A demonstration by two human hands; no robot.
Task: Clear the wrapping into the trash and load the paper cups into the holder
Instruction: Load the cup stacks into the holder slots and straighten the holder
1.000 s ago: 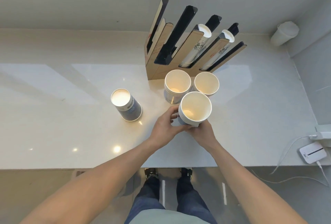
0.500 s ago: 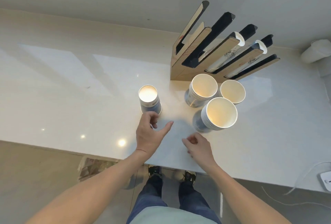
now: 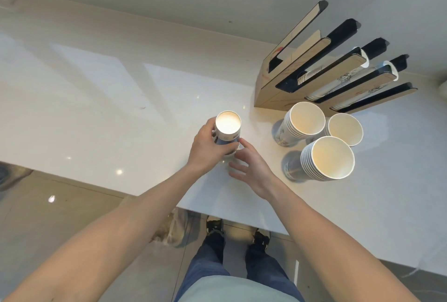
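Observation:
An upside-down stack of paper cups (image 3: 227, 130), its pale bottom facing up, stands on the white counter (image 3: 121, 113). My left hand (image 3: 208, 149) is wrapped around its side. My right hand (image 3: 251, 166) is open beside the stack's base, fingertips close to it. Three upright cup stacks stand to the right: a near one (image 3: 326, 159), one behind it (image 3: 302, 125) and a smaller one (image 3: 344, 128). The wooden cup holder (image 3: 321, 79) with slanted black-edged slots stands behind them; two of its slots show white cups.
The counter's front edge runs diagonally just below my hands. On the floor under it lies a crumpled bag (image 3: 174, 229) next to my feet. The wall rises directly behind the holder.
My hands let go of the near upright stack, left standing on the counter. Both moved left; my left hand now grips the upside-down stack. The camera view shifted left.

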